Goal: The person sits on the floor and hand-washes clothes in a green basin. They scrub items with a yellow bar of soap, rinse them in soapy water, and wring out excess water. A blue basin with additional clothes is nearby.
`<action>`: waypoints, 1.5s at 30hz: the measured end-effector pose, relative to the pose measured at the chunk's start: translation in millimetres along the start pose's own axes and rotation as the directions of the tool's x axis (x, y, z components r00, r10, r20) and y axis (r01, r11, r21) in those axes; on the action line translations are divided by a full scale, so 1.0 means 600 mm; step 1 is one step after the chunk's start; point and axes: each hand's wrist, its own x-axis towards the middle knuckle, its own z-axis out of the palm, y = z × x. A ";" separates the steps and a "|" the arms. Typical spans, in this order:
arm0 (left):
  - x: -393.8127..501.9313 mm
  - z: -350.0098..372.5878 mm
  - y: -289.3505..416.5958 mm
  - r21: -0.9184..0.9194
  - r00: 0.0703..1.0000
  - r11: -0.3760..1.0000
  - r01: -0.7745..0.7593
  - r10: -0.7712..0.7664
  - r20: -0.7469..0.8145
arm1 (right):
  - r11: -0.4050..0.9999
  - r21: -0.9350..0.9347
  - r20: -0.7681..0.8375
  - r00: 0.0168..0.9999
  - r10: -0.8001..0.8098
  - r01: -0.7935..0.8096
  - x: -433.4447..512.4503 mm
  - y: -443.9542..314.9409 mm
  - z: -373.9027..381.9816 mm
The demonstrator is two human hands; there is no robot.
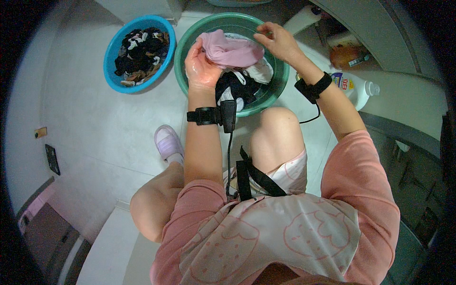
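Note:
Over the green plastic basin (182, 67), my left hand (202, 69) is wet, palm up, with a pink cloth garment (233, 50) held against its fingers. The fabric bunches and stretches off to the right. My right hand (276, 40) is raised by the basin's right rim, fingers curled and apart, with no cloth seen in it. A white cloth (262, 72) and a black garment (231, 84) lie lower in the basin. Some water shows around them.
A blue plastic basin (172, 53) of dark and white laundry (137, 57) stands on the floor at left. Right of the green basin is a white detergent bottle (359, 91). My knee (279, 124) is close to the green basin's near rim. Cables hang from both wrist straps.

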 end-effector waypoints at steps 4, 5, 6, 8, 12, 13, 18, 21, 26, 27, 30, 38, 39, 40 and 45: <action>0.002 0.019 -0.017 0.042 0.996 0.996 0.081 -0.082 0.023 | 0.909 0.417 0.392 0.902 -0.183 0.003 0.002 -0.019 0.026; 0.001 0.025 -0.019 0.054 0.995 0.997 0.063 -0.067 0.072 | 0.922 0.384 0.417 0.901 -0.119 -0.056 0.003 -0.026 0.031; 0.002 0.031 -0.018 0.060 0.994 0.997 0.046 -0.052 0.094 | 0.909 0.413 0.412 0.901 -0.132 -0.055 0.004 -0.032 0.035; -0.002 0.042 -0.016 0.070 0.991 0.997 0.013 -0.023 0.133 | 0.875 0.484 0.320 0.933 -0.168 -0.008 0.003 -0.044 0.041; -0.013 0.061 -0.023 0.070 0.968 0.997 -0.016 -0.002 0.250 | 0.980 0.197 0.522 0.843 -0.131 0.031 -0.002 -0.060 0.048; -0.016 0.065 -0.025 0.071 0.941 0.997 -0.015 -0.009 0.338 | 0.961 0.277 0.509 0.849 -0.140 -0.007 -0.002 -0.063 0.048; -0.022 0.071 -0.021 0.079 0.947 0.997 0.000 -0.025 0.321 | 0.293 0.714 0.652 0.756 0.053 -0.636 0.007 -0.069 0.033; -0.019 0.061 0.004 0.050 0.964 0.998 -0.031 0.017 0.264 | 0.302 0.727 0.631 0.774 0.060 -0.616 0.018 -0.066 0.007; -0.007 0.019 0.059 0.193 0.978 0.959 -0.206 0.195 0.075 | 0.713 0.605 0.414 0.905 0.100 -0.355 0.036 -0.064 -0.075; -0.005 0.009 0.062 0.276 0.967 0.928 -0.251 0.251 0.035 | 0.740 0.608 0.320 0.942 0.105 -0.289 0.039 -0.066 -0.095; 0.004 -0.006 0.060 0.248 0.966 0.939 -0.237 0.255 -0.044 | 0.656 0.729 0.178 0.979 0.098 -0.198 0.045 -0.077 -0.144; -0.010 0.052 0.061 0.270 0.956 0.919 -0.287 0.291 0.025 | 0.372 0.915 0.067 0.969 0.238 -0.154 0.054 -0.097 -0.181; -0.019 0.063 0.063 0.255 0.968 0.935 -0.247 0.249 0.026 | 0.554 0.810 0.076 0.971 0.225 -0.192 0.053 -0.097 -0.177; -0.028 0.073 0.062 0.225 0.978 0.952 -0.207 0.194 0.077 | 0.712 0.668 0.088 0.973 0.215 -0.218 0.051 -0.097 -0.171; -0.042 0.116 0.022 0.326 0.969 0.945 -0.015 -0.067 0.238 | 0.812 -0.419 -0.115 0.864 -0.491 0.406 0.024 -0.103 -0.103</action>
